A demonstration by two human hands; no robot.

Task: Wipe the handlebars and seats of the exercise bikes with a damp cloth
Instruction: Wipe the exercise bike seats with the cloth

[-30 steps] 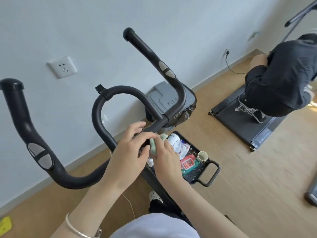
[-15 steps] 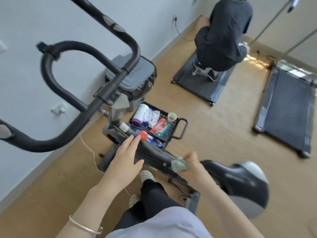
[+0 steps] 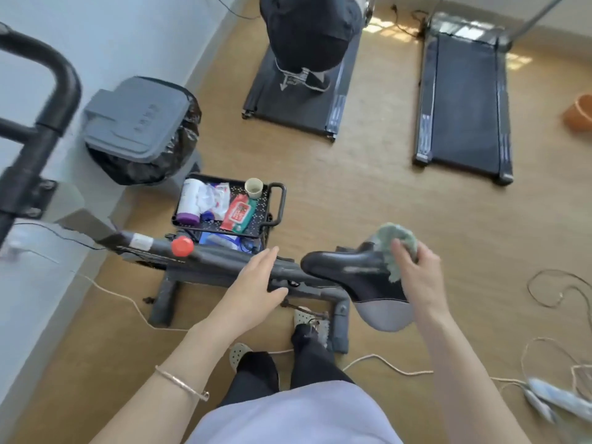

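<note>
- If the right hand (image 3: 416,277) lets go a little, the green cloth (image 3: 395,241) could slip off the far edge of the seat (image 3: 352,270) and drop on the floor.
- Because the cloth is bunched up in a ball, it may only clean a small spot and miss the grey part of the seat.
- White cords (image 3: 416,373) lie on the floor near the feet, so a step could trip on one.
- Right hand: the fingers curl round the cloth and hold it against the seat's far edge. The arm reaches out over the seat.
- Left hand (image 3: 256,283): flat, fingers straight, holding nothing. It lies on the black bar (image 3: 217,261) just beside the seat's pointed end.
</note>
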